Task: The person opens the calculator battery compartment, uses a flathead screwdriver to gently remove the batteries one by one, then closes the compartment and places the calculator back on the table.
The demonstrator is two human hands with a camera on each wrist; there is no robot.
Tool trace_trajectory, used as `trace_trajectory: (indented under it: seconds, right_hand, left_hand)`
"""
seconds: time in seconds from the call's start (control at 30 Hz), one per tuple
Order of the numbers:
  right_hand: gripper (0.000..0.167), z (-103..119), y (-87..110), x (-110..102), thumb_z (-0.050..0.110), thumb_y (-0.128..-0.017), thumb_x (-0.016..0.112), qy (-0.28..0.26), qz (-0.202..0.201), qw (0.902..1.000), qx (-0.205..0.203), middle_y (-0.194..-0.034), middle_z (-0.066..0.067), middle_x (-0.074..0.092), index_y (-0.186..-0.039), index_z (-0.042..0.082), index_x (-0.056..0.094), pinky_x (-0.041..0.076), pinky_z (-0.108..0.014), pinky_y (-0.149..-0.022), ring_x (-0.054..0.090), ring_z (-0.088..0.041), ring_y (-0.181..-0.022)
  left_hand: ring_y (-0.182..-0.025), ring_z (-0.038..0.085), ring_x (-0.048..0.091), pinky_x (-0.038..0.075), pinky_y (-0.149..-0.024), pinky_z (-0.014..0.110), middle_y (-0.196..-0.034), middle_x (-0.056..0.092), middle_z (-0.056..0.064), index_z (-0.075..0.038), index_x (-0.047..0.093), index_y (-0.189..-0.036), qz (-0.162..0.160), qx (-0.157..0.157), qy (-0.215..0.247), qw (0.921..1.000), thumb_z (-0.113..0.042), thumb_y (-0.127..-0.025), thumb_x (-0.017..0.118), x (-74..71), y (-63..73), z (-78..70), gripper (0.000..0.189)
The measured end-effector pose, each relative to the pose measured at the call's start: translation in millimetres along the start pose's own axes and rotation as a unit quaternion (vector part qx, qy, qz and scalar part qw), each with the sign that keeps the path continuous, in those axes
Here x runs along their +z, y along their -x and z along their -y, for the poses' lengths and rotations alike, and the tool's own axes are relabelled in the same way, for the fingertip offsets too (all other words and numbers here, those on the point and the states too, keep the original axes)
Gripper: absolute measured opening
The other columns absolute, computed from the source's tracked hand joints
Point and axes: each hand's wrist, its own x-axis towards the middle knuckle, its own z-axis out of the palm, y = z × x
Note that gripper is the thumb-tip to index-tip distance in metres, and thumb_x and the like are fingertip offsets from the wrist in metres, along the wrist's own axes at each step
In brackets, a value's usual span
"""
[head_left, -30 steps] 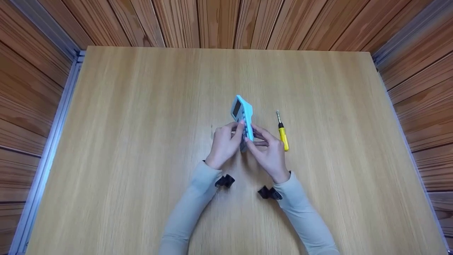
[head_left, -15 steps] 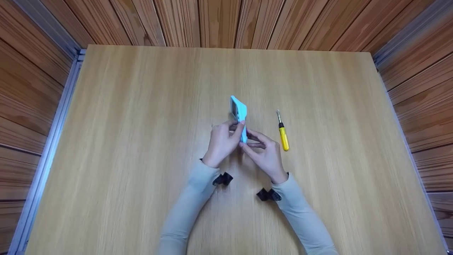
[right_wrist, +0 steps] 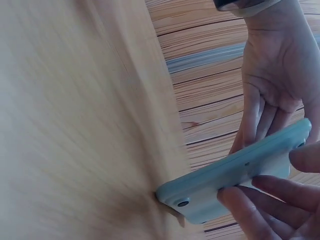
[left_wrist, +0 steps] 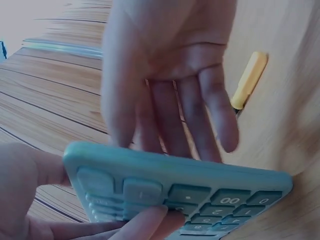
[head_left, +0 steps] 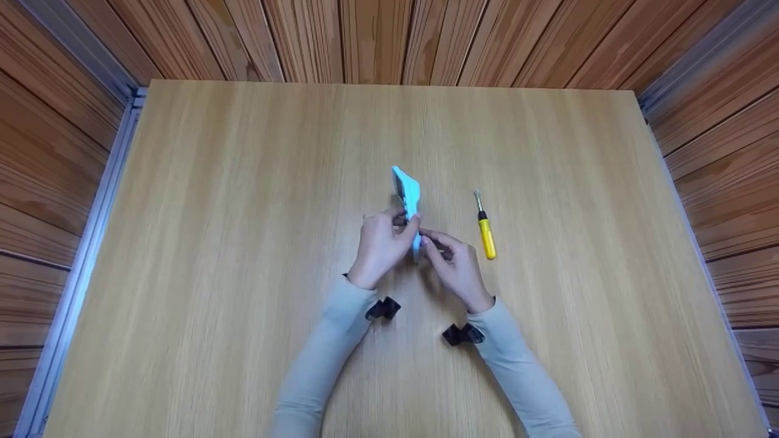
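Note:
A light blue calculator [head_left: 411, 190] is held up on edge above the table, its dark screen and keys facing left in the head view. My left hand [head_left: 380, 246] grips it, thumb on the edge and fingers against the key face [left_wrist: 200, 202]. Behind the calculator is my right hand [head_left: 453, 261]. In the right wrist view, fingertips [right_wrist: 235, 197] of that hand touch the calculator's back [right_wrist: 240, 172], which has round dark recesses, while the right thumb lies near its edge. To the right lies a screwdriver [head_left: 485, 234] with a yellow handle and metal shaft.
The wooden table [head_left: 243, 213] carries the screwdriver to the right of my right hand. Wood-panelled walls [head_left: 377, 42] and metal rails [head_left: 91, 255] border the table. A black wrist camera [head_left: 383, 308] sticks out from each sleeve.
The calculator has turned more edge-on and shifted slightly left, hiding most of its keys. My right thumb has moved from its near edge round to the back, and the right hand has lowered slightly.

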Motion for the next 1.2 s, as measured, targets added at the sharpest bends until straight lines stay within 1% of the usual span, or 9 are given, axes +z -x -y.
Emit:
trace_trajectory:
  seconds: [0.13, 0.2, 0.27, 0.43, 0.6, 0.77, 0.9, 1.07, 1.2]
  right_hand:
    - [0.026, -28.7, -5.8, 1.6, 0.011, -0.096, 0.057, 0.018, 0.016, 0.9997, 0.002, -0.116, -0.016, 0.067, -0.118, -0.001, 0.065, 0.056, -0.029, -0.08, 0.068, -0.024, -0.097]
    - [0.027, -38.5, -7.9, 1.2, 0.013, -0.096, 0.058, 0.026, 0.029, 0.9992, 0.004, -0.116, -0.016, 0.066, -0.118, -0.001, 0.065, 0.056, -0.029, -0.08, 0.068, -0.024, -0.096]
    - [0.029, -40.7, -8.5, 0.6, 0.014, -0.096, 0.059, 0.036, 0.04, 0.9985, 0.011, -0.116, -0.015, 0.065, -0.12, -0.001, 0.063, 0.055, -0.03, -0.083, 0.067, -0.025, -0.098]
    - [0.032, -46.0, -10.8, -0.9, 0.015, -0.094, 0.061, 0.062, 0.036, 0.9973, 0.014, -0.118, -0.016, 0.064, -0.122, -0.001, 0.062, 0.054, -0.035, -0.087, 0.064, -0.028, -0.105]
    - [0.039, -49.1, -13.0, -3.0, 0.015, -0.092, 0.064, 0.07, 0.034, 0.9967, 0.023, -0.123, -0.019, 0.06, -0.127, -0.002, 0.057, 0.053, -0.038, -0.089, 0.062, -0.03, -0.108]
    - [0.049, -52.0, -15.6, -4.1, 0.018, -0.092, 0.065, 0.065, 0.023, 0.9961, 0.054, -0.124, -0.02, 0.059, -0.133, -0.004, 0.051, 0.052, -0.039, -0.091, 0.062, -0.031, -0.107]
    - [0.051, -53.7, -16.4, -4.8, 0.019, -0.092, 0.065, 0.057, 0.01, 0.9943, 0.089, -0.122, -0.019, 0.061, -0.135, -0.004, 0.049, 0.051, -0.039, -0.092, 0.061, -0.03, -0.106]
    - [0.056, -51.2, -18.1, -5.7, 0.024, -0.092, 0.065, 0.05, 0.007, 0.9898, 0.133, -0.123, -0.019, 0.059, -0.137, -0.003, 0.047, 0.048, -0.039, -0.096, 0.058, -0.029, -0.109]
    - [0.06, -47.5, -20.5, -6.5, 0.025, -0.092, 0.066, 0.05, 0.004, 0.9874, 0.15, -0.121, -0.021, 0.058, -0.139, -0.004, 0.044, 0.048, -0.039, -0.096, 0.057, -0.029, -0.11]
  left_hand:
    - [-0.073, 0.015, 0.066, 0.052, -0.057, 0.023, -0.11, 0.069, 0.016, 0.003, 0.059, -0.122, -0.011, -0.004, -0.011, 0.9999, -0.024, -0.099, 0.048, -0.1, 0.7, 3.3, 0.037]
    - [-0.083, 0.019, 0.068, 0.055, -0.063, 0.026, -0.115, 0.067, 0.019, 0.004, 0.056, -0.125, -0.016, -0.008, -0.017, 0.9997, -0.022, -0.1, 0.046, -0.4, 1.5, 6.0, 0.038]
    - [-0.088, 0.023, 0.068, 0.055, -0.065, 0.029, -0.115, 0.066, 0.019, 0.005, 0.053, -0.127, -0.02, -0.012, -0.019, 0.9996, -0.021, -0.101, 0.044, -0.8, 2.1, 8.4, 0.038]
    - [-0.088, 0.027, 0.067, 0.054, -0.066, 0.033, -0.112, 0.065, 0.022, 0.008, 0.047, -0.13, -0.026, -0.007, -0.023, 0.9994, -0.017, -0.102, 0.04, -2.1, 2.8, 11.8, 0.038]
    - [-0.103, 0.031, 0.064, 0.054, -0.082, 0.04, -0.121, 0.06, 0.027, 0.009, 0.039, -0.136, -0.025, -0.019, -0.015, 0.9994, -0.014, -0.103, 0.036, -3.3, 3.1, 13.6, 0.04]
    - [-0.111, 0.031, 0.06, 0.051, -0.09, 0.042, -0.126, 0.057, 0.026, 0.007, 0.037, -0.138, -0.014, -0.038, 0.013, 0.9991, -0.014, -0.104, 0.035, -3.8, 2.2, 19.0, 0.04]
    - [-0.11, 0.027, 0.059, 0.05, -0.09, 0.038, -0.125, 0.057, 0.021, 0.004, 0.038, -0.138, -0.001, -0.057, 0.039, 0.9976, -0.014, -0.104, 0.034, -4.0, 1.6, 23.2, 0.038]
    - [-0.101, 0.025, 0.058, 0.049, -0.083, 0.034, -0.12, 0.058, 0.018, 0.001, 0.037, -0.139, 0.014, -0.068, 0.068, 0.9952, -0.015, -0.104, 0.033, -6.4, 0.7, 25.1, 0.038]
    - [-0.109, 0.024, 0.058, 0.05, -0.088, 0.034, -0.125, 0.057, 0.017, -0.002, 0.035, -0.141, 0.027, -0.075, 0.096, 0.9921, -0.016, -0.105, 0.033, -8.3, 0.1, 26.7, 0.039]
